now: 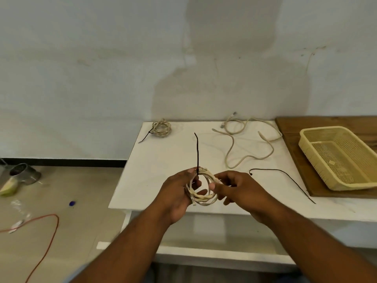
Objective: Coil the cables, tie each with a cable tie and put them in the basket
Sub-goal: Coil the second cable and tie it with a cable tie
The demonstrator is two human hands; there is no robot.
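Above the desk's (151, 180) near edge, our left hand (176, 194) grips the coiled cable (206, 200), its cable tie (197, 152) tail standing upright. Our right hand (241, 190) pinches the coil's right side. The basket (312, 158) lies farther right, nearer that hand.

The upper frame is filled by a pale, stained wall (91, 68), on which a broad shadow is cast at centre. At left, a black skirting strip (61, 161) is seen above a beige floor (81, 180). A white table (155, 160) is set against the wall, centre right.
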